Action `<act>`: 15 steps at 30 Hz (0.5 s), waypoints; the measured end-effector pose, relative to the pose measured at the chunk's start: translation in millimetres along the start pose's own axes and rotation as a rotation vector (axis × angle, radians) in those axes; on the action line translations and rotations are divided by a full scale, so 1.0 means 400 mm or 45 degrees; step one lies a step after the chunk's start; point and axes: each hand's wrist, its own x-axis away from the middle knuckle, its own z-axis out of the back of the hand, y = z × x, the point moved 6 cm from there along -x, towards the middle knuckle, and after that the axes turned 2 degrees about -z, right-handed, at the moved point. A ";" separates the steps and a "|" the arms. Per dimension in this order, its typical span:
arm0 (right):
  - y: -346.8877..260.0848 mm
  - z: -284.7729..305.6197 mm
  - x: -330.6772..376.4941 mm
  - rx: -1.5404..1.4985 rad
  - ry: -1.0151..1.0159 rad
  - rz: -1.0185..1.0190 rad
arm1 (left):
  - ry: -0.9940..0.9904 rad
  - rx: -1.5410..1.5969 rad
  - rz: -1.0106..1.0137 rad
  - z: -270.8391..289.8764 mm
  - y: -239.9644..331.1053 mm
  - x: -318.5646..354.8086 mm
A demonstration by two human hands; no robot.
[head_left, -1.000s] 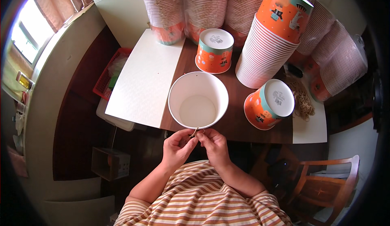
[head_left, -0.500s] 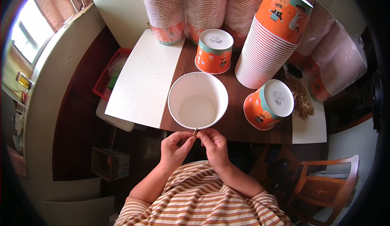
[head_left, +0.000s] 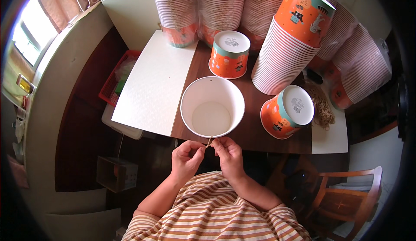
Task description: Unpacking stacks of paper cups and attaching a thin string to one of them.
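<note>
Two pinching grips, our left hand point(head_left: 185, 158) and right hand point(head_left: 228, 153), clench a thin string point(head_left: 209, 142) at the near rim of the open white bucket point(head_left: 212, 106), upright on the brown surface point(head_left: 253, 130) before stacked orange buckets point(head_left: 288, 50)

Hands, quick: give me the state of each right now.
Left hand: fingers pinched shut on the thin string at the white paper bucket rim.
Right hand: pinched shut on the same string.

Both hands, left hand point(head_left: 185, 158) and right hand point(head_left: 229, 154), pinch a thin string point(head_left: 209, 142) at the white paper bucket point(head_left: 212, 106) rim. Orange buckets point(head_left: 229, 54) stand behind.
</note>
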 end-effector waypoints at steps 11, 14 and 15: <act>0.024 0.006 -0.007 -0.202 -0.060 -0.114 | -0.049 0.190 0.179 -0.020 -0.083 0.043; 0.042 0.012 0.008 -0.032 -0.171 -0.125 | -0.041 0.186 0.220 -0.015 -0.110 0.054; 0.047 0.011 0.011 -0.068 -0.179 -0.094 | -0.036 0.182 0.233 -0.013 -0.113 0.054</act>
